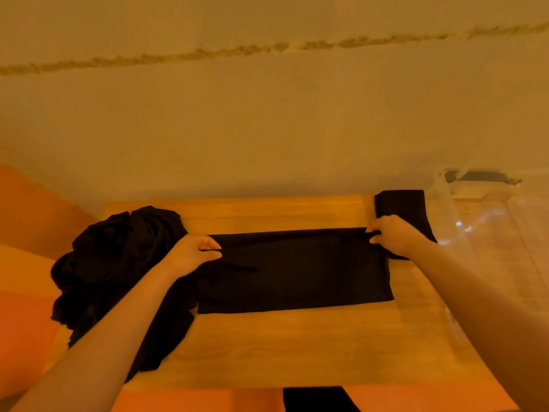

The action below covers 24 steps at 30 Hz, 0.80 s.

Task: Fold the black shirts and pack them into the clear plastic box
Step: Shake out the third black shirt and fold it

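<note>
Folding in progress; packing not started.
Left hand (pixel 193 254) and right hand (pixel 392 234) pinch the flat black shirt (pixel 294 269) mid-table; one folded black shirt (pixel 401 208) waits beside the clear plastic box (pixel 490 227); crumpled black pile (pixel 118 263) remains.

Both forearms are extended forward; left hand (pixel 193 253) and right hand (pixel 392 234) are apparently pinched on cloth edges

Black shirts (pixel 294 269); honey-brown wooden table (pixel 297 346)
</note>
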Each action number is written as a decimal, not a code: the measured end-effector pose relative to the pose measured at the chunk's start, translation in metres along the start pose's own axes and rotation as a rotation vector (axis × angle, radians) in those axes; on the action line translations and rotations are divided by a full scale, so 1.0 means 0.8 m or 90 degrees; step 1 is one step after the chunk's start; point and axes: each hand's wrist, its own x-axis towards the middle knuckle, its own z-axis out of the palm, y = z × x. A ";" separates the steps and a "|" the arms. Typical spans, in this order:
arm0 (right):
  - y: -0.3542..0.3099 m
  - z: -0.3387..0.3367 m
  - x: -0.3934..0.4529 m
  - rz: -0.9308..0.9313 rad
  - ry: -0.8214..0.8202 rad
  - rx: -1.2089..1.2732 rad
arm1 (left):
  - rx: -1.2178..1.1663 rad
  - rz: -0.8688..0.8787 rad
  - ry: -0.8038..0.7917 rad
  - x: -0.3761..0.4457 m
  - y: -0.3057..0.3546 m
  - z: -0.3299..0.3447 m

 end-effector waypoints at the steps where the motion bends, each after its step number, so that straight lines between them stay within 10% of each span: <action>1: -0.003 -0.003 0.013 0.010 -0.001 -0.037 | 0.008 -0.010 0.027 0.010 0.000 0.000; 14: -0.005 0.016 0.058 0.056 0.133 -0.321 | 0.032 -0.057 0.278 0.065 -0.013 0.020; 18: -0.018 0.031 0.050 0.006 0.282 -0.223 | 0.262 0.080 0.398 0.048 -0.004 0.044; 24: -0.059 0.119 0.030 -0.185 0.165 -0.117 | 0.421 0.132 0.231 0.002 -0.002 0.166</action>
